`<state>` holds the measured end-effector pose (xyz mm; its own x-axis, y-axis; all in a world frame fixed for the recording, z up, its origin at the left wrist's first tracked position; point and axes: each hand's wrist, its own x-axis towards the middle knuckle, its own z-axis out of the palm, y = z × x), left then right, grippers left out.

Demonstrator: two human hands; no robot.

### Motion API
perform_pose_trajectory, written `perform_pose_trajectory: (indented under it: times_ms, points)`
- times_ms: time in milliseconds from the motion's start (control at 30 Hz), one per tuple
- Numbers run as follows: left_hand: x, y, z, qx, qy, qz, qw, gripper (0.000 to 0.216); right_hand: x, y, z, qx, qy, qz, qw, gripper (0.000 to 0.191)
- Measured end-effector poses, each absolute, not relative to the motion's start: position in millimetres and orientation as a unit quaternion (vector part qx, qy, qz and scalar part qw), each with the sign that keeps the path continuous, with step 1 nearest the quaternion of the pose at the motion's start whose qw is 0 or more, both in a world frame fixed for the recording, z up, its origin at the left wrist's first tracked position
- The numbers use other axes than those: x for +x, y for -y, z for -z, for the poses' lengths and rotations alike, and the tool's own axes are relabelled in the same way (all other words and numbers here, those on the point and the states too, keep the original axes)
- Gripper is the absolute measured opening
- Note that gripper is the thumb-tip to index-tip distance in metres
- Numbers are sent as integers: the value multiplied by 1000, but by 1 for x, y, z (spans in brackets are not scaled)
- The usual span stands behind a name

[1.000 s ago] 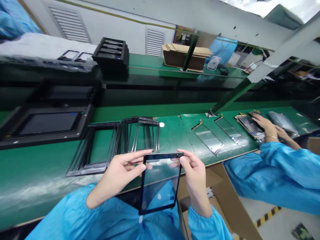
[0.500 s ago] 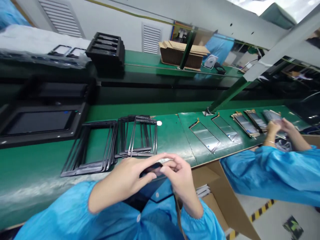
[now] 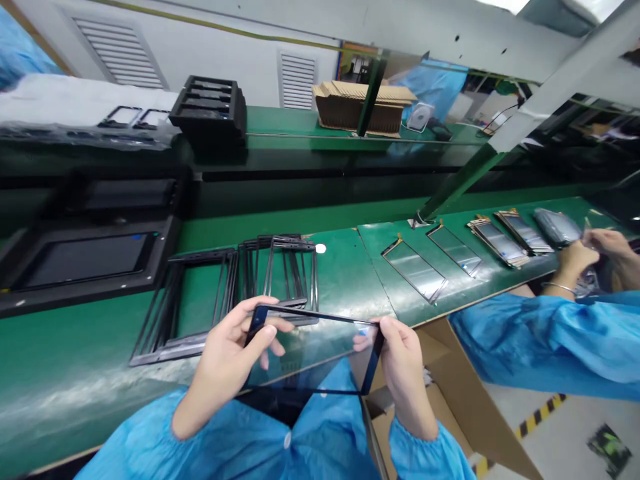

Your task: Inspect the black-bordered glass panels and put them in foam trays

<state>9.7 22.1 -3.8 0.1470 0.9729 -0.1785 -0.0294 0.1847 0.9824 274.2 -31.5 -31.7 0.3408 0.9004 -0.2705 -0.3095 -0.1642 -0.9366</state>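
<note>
Between my hands, over the bench edge, is a clear touch-screen glass panel with a black border. My left hand grips its left end, thumb on the front and fingers showing through behind. At the upper right corner, my right hand pinches the panel between thumb and fingers. Just beyond my left hand lie overlapping black rectangular frames in two groups. Two more glass panels with small orange flex tails lie on the green bench to the right.
A black foam tray with dark screens sits at left. Black trays and a cardboard divider box stand on the rear shelf. At right, a co-worker's hands work near stacked panels. An open carton stands below the bench edge.
The panel has turned from nearly edge-on to face me. My hands have moved apart to its two ends. The co-worker's hands have shifted right, away from the clear wrapped stack.
</note>
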Motion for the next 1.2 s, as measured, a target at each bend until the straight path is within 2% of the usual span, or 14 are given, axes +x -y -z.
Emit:
perform_pose_trajectory:
  times_ms: [400, 567, 633, 733, 800, 833, 933, 1200]
  points:
    - [17, -13, -7, 435, -522, -446, 583, 42, 263, 35, 13, -621, 288, -424, 593, 47]
    - [7, -17, 5, 462, -515, -432, 579, 42, 264, 37, 11, -588, 291, -446, 609, 45]
    - [2, -22, 8, 519, -518, -425, 531, 44, 264, 39, 9, -598, 312, -439, 594, 43]
    - [3, -30, 3, 678, -509, -398, 352, 54, 260, 43, 7, -620, 339, -420, 570, 38]
    - [8, -36, -5, 784, -445, -350, 254, 49, 255, 45, 8, -619, 357, -417, 562, 38]
    - [12, -39, -9, 823, -404, -321, 237, 40, 253, 46, 9, -617, 366, -416, 559, 37]
    - [20, -47, -15, 868, -330, -263, 262, 25, 250, 50, 13, -615, 379, -414, 554, 34]
    - [22, -40, -14, 836, -352, -247, 341, 32, 245, 41, 9, -586, 394, -465, 535, 36]
